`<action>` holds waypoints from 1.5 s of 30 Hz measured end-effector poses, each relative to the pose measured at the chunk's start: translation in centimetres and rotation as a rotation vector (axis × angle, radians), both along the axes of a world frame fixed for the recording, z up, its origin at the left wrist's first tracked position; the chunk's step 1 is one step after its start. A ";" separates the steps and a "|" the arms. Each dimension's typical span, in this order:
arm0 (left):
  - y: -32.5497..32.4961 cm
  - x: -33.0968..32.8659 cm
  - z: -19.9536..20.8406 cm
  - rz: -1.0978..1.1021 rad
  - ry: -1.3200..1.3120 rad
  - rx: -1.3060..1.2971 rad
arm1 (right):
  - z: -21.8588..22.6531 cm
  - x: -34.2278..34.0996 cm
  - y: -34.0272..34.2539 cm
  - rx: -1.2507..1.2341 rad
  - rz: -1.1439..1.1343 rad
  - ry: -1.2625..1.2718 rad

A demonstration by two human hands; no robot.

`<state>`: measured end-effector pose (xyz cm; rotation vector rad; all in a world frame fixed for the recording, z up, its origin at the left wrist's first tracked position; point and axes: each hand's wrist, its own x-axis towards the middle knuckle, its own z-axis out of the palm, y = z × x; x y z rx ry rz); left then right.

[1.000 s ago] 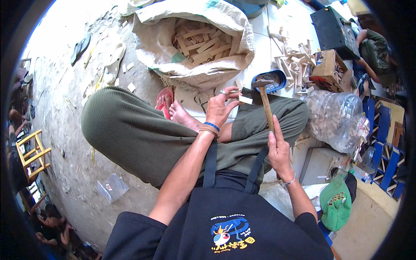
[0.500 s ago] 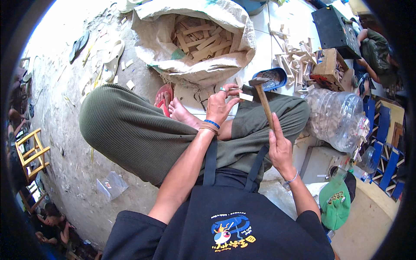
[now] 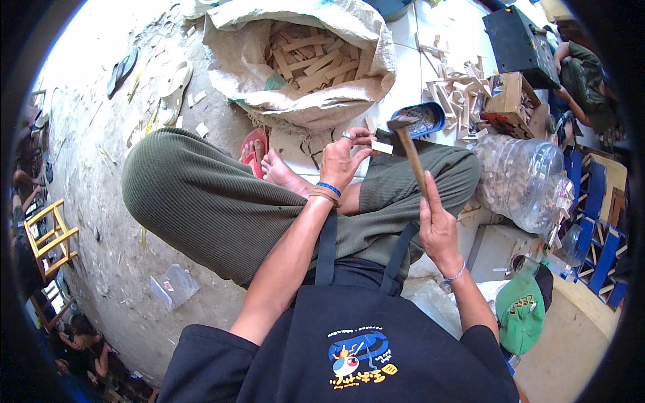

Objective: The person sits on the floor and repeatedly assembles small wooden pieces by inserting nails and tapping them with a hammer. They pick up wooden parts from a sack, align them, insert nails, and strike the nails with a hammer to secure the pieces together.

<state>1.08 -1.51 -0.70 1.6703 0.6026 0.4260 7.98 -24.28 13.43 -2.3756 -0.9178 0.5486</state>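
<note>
My left hand (image 3: 340,162) is closed in a pinch on a small pale wood piece (image 3: 382,147), held above a dark block-like surface beside my bent right leg. In my right hand (image 3: 439,232) is a hammer (image 3: 414,156), gripped by its wooden handle with the index finger stretched along it. The hammer's metal head hangs just right of the wood piece, apart from it. Right behind it sits a blue tray (image 3: 441,123) of what look like small nails. Whether my left fingers also hold a nail is too small to tell.
A large woven sack (image 3: 232,74) of wood strips stands ahead. Loose wood pieces (image 3: 463,94), a wooden box (image 3: 505,97) and a clear plastic bottle (image 3: 521,176) lie to the right. A green cap (image 3: 521,316) is near my right elbow. At far right sits another person (image 3: 583,77).
My right hand and the hammer have shifted slightly up and to the right. My left hand keeps its pinch on the wood piece, almost unmoved.
</note>
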 end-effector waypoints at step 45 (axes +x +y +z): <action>0.4 0.5 -0.2 0.001 0.034 0.003 | -1.7 0.7 -0.4 0.045 0.104 -0.100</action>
